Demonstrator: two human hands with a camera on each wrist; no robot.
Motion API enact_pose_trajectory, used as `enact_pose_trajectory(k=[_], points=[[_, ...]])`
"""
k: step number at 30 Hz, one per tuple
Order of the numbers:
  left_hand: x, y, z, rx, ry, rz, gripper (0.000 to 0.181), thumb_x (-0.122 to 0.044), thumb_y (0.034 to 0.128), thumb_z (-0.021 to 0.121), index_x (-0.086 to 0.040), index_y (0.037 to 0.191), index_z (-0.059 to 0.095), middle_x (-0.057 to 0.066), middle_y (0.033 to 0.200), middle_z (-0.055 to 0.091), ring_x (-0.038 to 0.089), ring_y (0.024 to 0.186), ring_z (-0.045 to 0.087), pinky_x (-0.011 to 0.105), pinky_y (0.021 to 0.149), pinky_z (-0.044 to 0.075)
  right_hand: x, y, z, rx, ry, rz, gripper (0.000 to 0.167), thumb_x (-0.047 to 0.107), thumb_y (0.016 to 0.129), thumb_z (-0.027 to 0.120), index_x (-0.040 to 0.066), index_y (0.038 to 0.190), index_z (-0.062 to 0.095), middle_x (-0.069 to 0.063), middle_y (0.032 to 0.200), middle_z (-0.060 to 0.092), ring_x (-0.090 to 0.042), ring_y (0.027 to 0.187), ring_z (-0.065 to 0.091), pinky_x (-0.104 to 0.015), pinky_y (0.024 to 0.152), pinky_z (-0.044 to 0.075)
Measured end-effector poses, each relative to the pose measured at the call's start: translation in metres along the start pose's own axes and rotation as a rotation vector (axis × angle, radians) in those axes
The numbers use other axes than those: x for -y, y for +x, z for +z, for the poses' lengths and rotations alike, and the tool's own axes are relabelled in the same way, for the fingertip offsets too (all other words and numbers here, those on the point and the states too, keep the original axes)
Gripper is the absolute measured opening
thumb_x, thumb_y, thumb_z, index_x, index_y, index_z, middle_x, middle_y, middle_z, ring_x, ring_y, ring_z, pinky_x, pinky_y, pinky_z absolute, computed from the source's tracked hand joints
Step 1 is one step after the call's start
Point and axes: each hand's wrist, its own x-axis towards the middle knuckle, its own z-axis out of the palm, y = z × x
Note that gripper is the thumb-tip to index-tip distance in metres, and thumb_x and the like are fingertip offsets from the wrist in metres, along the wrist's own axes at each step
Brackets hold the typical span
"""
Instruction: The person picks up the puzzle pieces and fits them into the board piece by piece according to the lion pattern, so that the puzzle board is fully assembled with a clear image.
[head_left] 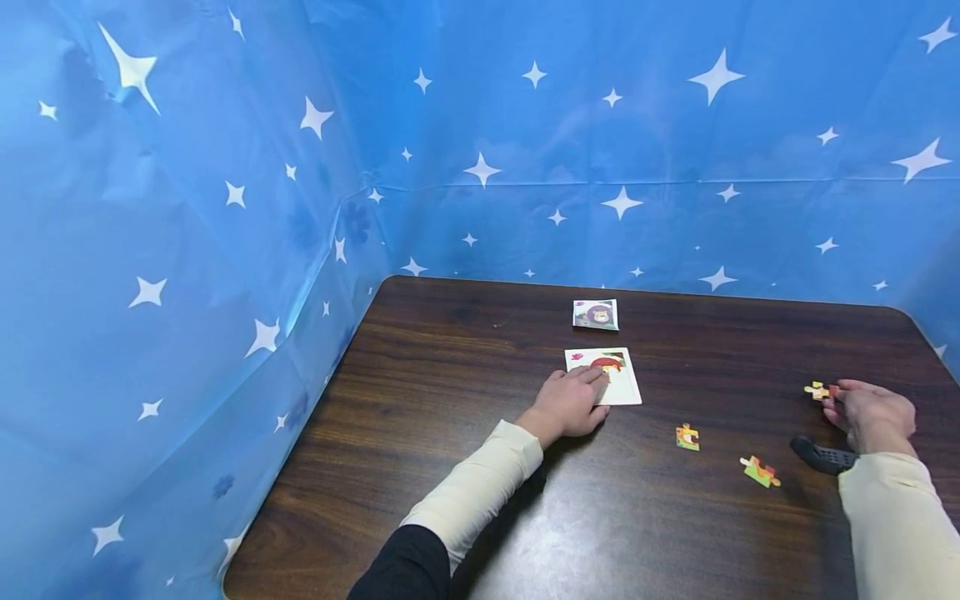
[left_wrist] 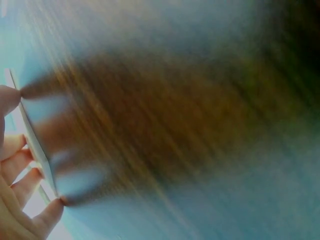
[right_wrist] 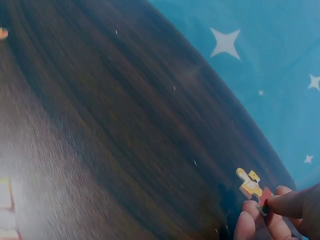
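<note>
My left hand (head_left: 572,403) rests on a white board (head_left: 622,389) with a red-topped picture on it, fingers stretched across its left side. In the left wrist view the fingertips (left_wrist: 52,209) touch the board's edge (left_wrist: 37,150). On the right, my right hand (head_left: 877,415) pinches a yellow and red puzzle piece (head_left: 816,390) between thumb and fingers. The right wrist view shows that piece (right_wrist: 250,183) sticking out of the grip of the hand (right_wrist: 282,212); its held end is partly hidden. Two loose puzzle pieces, one orange (head_left: 687,437) and one green and orange (head_left: 761,472), lie between the hands.
A small picture card (head_left: 596,315) lies behind the board on the dark wooden table (head_left: 450,333). A black device (head_left: 821,457) is beside the right wrist. Blue star-patterned sheeting (head_left: 525,125) stands along the table's back and left sides.
</note>
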Motion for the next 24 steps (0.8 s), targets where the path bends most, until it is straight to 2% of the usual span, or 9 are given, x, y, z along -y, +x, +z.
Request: enact_pose_trajectory(k=[3, 5, 10, 16, 19, 24], points=[[0.0, -0.001, -0.001, 0.0, 0.001, 0.004, 0.06, -0.051, 0.1027, 0.047, -0.026, 0.157, 0.04, -0.01, 0.163, 0.037, 0.01, 0.15, 0.036, 0.037, 0.113, 0.04, 0.0, 0.003, 0.004, 0.058, 0.055, 0.034, 0.041, -0.005, 0.101, 0.048, 0.023, 0.076, 0.062, 0.012, 0.05, 0.058, -0.004, 0.047, 0.063, -0.022, 0.05, 0.056], [0.0, -0.002, -0.001, -0.006, 0.006, 0.007, 0.06, -0.051, 0.1025, 0.047, -0.026, 0.156, 0.041, -0.009, 0.163, 0.038, 0.01, 0.149, 0.037, 0.036, 0.112, 0.041, 0.0, 0.005, 0.01, 0.085, 0.076, 0.042, 0.039, -0.005, 0.101, 0.049, 0.023, 0.077, 0.063, 0.01, 0.052, 0.059, -0.005, 0.047, 0.064, -0.023, 0.05, 0.056], [0.002, -0.001, -0.003, -0.009, 0.008, 0.025, 0.058, -0.051, 0.1028, 0.046, -0.026, 0.155, 0.043, -0.008, 0.162, 0.04, 0.01, 0.148, 0.039, 0.035, 0.111, 0.042, -0.001, 0.001, 0.031, 0.162, 0.101, 0.03, 0.026, 0.0, 0.102, 0.05, 0.021, 0.093, 0.063, 0.009, 0.058, 0.062, -0.005, 0.051, 0.065, -0.022, 0.052, 0.057], [0.005, -0.001, -0.005, -0.007, -0.01, 0.051, 0.053, -0.049, 0.1043, 0.044, -0.027, 0.152, 0.046, -0.007, 0.162, 0.04, 0.011, 0.148, 0.04, 0.038, 0.109, 0.044, 0.0, -0.012, 0.061, 0.282, 0.08, -0.008, 0.019, 0.001, 0.104, 0.049, 0.016, 0.107, 0.06, 0.009, 0.063, 0.065, -0.006, 0.056, 0.066, -0.021, 0.056, 0.057], [0.006, -0.001, -0.004, -0.004, -0.035, 0.058, 0.053, -0.048, 0.1048, 0.044, -0.026, 0.153, 0.045, -0.005, 0.163, 0.038, 0.013, 0.15, 0.037, 0.039, 0.111, 0.043, 0.0, -0.019, 0.073, 0.318, 0.056, -0.027, 0.018, 0.002, 0.104, 0.049, 0.015, 0.111, 0.059, 0.009, 0.065, 0.066, -0.005, 0.058, 0.067, -0.021, 0.058, 0.058], [0.008, -0.002, -0.003, -0.002, -0.052, 0.037, 0.057, -0.048, 0.105, 0.043, -0.023, 0.157, 0.04, -0.004, 0.164, 0.035, 0.015, 0.152, 0.034, 0.039, 0.114, 0.041, -0.003, -0.029, 0.092, 0.36, 0.025, -0.071, 0.016, 0.001, 0.104, 0.048, 0.013, 0.109, 0.058, 0.01, 0.067, 0.066, -0.004, 0.059, 0.067, -0.021, 0.059, 0.058]])
